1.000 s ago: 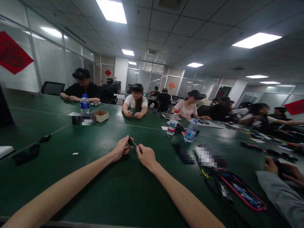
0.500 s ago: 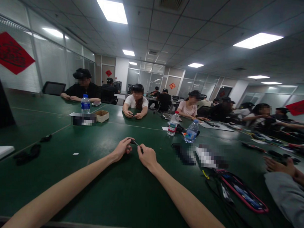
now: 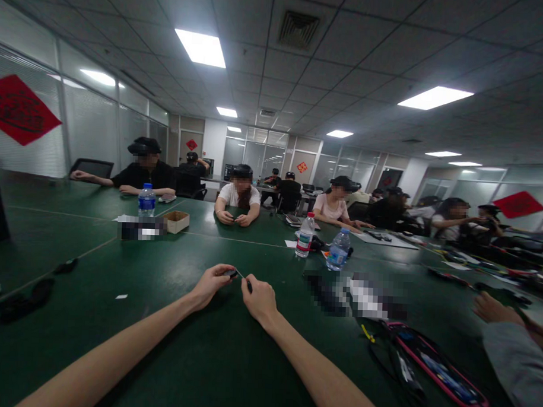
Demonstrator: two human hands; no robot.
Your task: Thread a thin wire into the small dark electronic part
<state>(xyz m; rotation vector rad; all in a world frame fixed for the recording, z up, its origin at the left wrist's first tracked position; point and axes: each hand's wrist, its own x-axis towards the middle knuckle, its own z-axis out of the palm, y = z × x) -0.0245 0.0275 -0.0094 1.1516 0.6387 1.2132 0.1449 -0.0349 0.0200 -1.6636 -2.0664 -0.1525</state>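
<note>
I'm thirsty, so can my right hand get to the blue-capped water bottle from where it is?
Probably yes: bare table lies between the right hand and the blue-capped water bottle. But it is pinching a small dark item, so it isn't free.

Count: 3 clear plastic water bottles (image 3: 146, 200) (image 3: 305, 235) (image 3: 339, 250), 1 open brown cardboard box (image 3: 178, 221), 1 pink-rimmed black pouch (image 3: 439, 366), 4 red diamond-shaped paper wall signs (image 3: 19, 108) (image 3: 191, 144) (image 3: 302, 167) (image 3: 518, 204), 2 bare hands (image 3: 210, 284) (image 3: 259, 298) nearest the camera, 1 small black part (image 3: 230, 274).

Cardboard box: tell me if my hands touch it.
No: the cardboard box sits far off; left hand and right hand pinch a small dark piece.
</note>
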